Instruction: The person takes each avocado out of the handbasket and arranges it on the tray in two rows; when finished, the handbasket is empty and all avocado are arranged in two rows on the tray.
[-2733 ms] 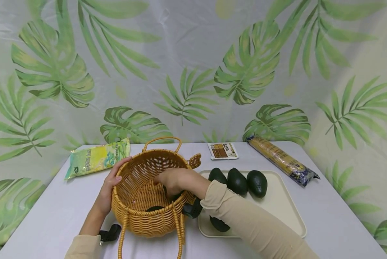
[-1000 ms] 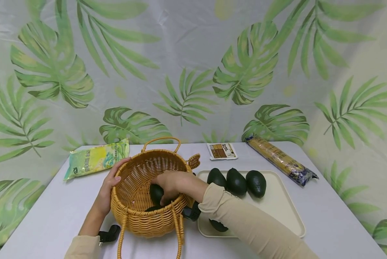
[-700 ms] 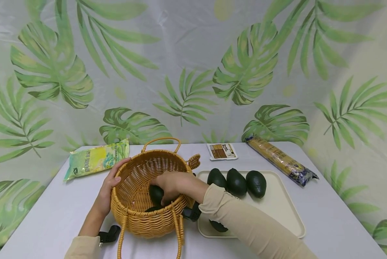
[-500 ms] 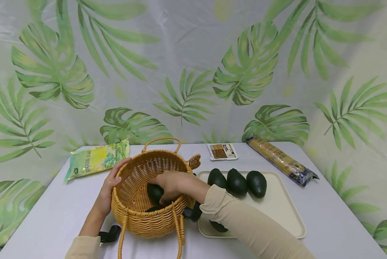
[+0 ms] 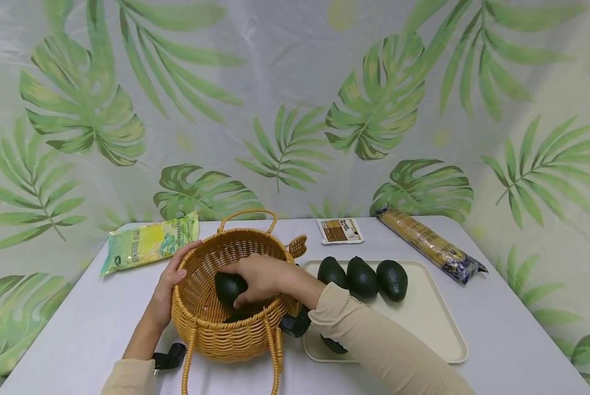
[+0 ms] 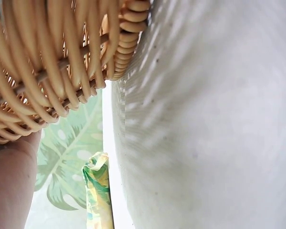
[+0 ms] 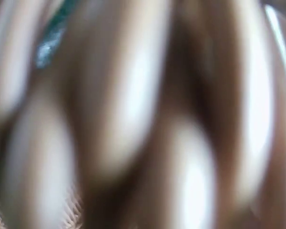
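In the head view, a wicker basket (image 5: 226, 340) with a braided rim stands on the table. My left hand (image 5: 165, 285) holds its left side, thumb at the rim; the left wrist view shows the wicker wall (image 6: 47, 62) close above that hand. My right hand (image 5: 262, 280) reaches in over the basket's right side and grips a dark green avocado (image 5: 230, 289), fingers over its top and thumb at its near side. Below it, another dark avocado (image 5: 237, 317) shows partly in the basket. Blurred wicker strands (image 7: 133, 95) fill the right wrist view.
Right of the basket, a cream tray (image 5: 433, 323) bears several avocados (image 5: 362, 278), one partly under my right sleeve (image 5: 389, 340). Behind lie a yellow-green bag (image 5: 149, 244), a small brown-white packet (image 5: 340, 230) and a long packet of noodles (image 5: 425, 241). A basket handle (image 5: 186, 362) hangs down in front.
My right hand, earlier deeper at the basket's right side, has lifted and moved left with the avocado, which shows more now. My left hand and the basket have stayed in place.
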The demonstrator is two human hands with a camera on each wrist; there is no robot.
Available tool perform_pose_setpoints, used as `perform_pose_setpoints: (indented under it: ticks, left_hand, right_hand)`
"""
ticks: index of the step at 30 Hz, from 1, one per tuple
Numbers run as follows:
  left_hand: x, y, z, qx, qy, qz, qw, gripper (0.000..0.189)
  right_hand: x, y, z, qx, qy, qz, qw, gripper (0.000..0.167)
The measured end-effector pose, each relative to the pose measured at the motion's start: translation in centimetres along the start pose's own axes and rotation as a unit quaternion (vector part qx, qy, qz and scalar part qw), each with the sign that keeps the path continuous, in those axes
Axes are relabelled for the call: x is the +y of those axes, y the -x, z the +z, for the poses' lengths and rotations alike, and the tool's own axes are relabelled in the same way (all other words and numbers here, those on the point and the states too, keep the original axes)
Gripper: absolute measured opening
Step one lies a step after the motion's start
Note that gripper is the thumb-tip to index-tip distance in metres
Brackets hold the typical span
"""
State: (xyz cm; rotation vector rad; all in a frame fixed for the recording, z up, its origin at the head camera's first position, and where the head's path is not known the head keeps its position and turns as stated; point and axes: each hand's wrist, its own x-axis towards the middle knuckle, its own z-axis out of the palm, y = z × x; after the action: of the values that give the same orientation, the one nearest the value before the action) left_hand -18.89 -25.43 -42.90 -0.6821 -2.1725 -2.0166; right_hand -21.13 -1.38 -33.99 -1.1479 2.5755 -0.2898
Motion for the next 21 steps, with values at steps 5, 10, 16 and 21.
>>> perform_pose_setpoints:
  ticks: [5, 10, 16, 21]
  left_hand:
    - [-0.04, 0.00, -0.04, -0.003, 0.001, -0.001, 1.0000, 0.060]
    - [-0.04, -0.04, -0.07, -0.001, -0.002, -0.002, 1.0000, 0.059]
    - [-0.08, 0.01, -0.08, -0.004, 0.003, -0.001, 1.0000, 0.059]
    - [-0.08, 0.07, -0.09, -0.005, 0.006, 0.000, 1.0000, 0.059]
  right_hand:
    - [0.12, -0.13, -0.06, 0.029, -0.020, -0.013, 0.9993, 0.074]
    - [0.09, -0.15, -0.07, 0.044, -0.030, -0.009, 0.9985, 0.070]
    - [0.09, 0.05, -0.04, 0.060, -0.035, -0.011, 0.9975, 0.070]
    - [-0.07, 0.42, -0.22, 0.085, -0.036, -0.013, 0.9956, 0.072]
